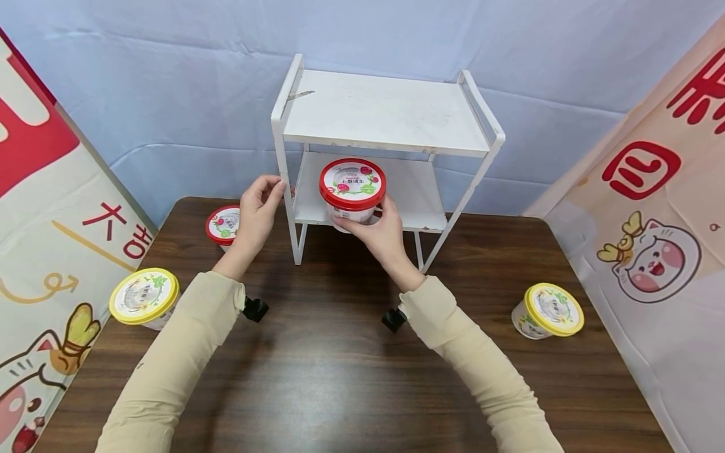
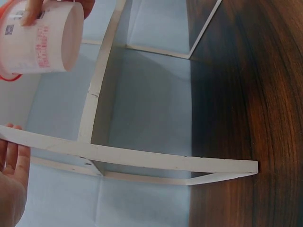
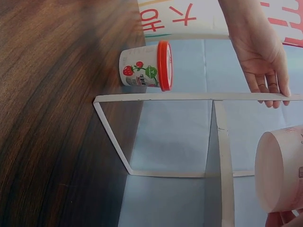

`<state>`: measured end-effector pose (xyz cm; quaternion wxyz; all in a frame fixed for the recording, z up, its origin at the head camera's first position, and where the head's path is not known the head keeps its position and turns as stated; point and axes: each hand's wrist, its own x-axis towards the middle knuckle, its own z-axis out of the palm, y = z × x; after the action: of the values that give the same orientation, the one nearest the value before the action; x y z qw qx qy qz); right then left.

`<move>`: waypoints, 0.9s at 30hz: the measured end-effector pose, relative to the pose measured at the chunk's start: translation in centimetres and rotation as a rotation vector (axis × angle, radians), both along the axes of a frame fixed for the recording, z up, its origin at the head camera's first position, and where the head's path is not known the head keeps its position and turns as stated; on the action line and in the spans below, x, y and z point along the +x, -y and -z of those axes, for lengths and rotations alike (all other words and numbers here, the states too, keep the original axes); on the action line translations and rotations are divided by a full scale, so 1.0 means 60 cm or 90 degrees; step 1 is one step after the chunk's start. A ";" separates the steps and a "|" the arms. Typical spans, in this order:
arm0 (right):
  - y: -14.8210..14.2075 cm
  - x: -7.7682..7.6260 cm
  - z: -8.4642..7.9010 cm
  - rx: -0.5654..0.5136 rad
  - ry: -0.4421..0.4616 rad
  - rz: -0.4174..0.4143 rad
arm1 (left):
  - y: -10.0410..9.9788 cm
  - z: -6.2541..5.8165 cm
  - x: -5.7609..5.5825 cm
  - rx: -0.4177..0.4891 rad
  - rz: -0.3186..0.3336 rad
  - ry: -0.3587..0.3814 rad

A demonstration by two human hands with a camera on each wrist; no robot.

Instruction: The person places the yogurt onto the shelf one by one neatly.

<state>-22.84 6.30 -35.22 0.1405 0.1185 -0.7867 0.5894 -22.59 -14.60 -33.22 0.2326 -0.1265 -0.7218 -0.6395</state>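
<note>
My right hand (image 1: 388,234) grips a white tub (image 1: 352,182) with a red lid and strawberry print. The tub is upright in front of the lower shelf (image 1: 413,192) of a white two-tier rack (image 1: 385,113), overlapping that shelf's front edge in the head view. Its bare underside faces the camera in the left wrist view, where the tub (image 2: 40,40) appears beside the shelf edge. At the rack's left front post (image 1: 283,157), my left hand (image 1: 258,211) pinches the post between thumb and fingers. In the right wrist view its fingertips (image 3: 272,100) reach past the post.
Another red-lidded tub (image 1: 218,228) stands left of the rack, partly behind the left hand. A yellow-lidded tub (image 1: 144,297) sits near the table's left edge. One more yellow-lidded tub (image 1: 546,311) stands at the right. A pale blue cloth (image 1: 187,113) hangs behind the rack.
</note>
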 end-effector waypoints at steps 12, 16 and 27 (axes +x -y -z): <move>0.018 -0.021 0.003 0.001 0.014 -0.005 | 0.000 0.000 0.000 -0.014 -0.007 -0.001; 0.024 -0.028 0.004 -0.002 0.019 -0.011 | 0.001 0.001 0.000 -0.012 -0.008 0.003; 0.038 -0.048 0.007 0.022 0.029 -0.001 | 0.000 0.001 0.000 -0.012 -0.011 0.007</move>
<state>-25.72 4.04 -35.65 0.1202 0.1083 -0.7998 0.5781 -22.57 -14.62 -33.26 0.2333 -0.1190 -0.7299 -0.6314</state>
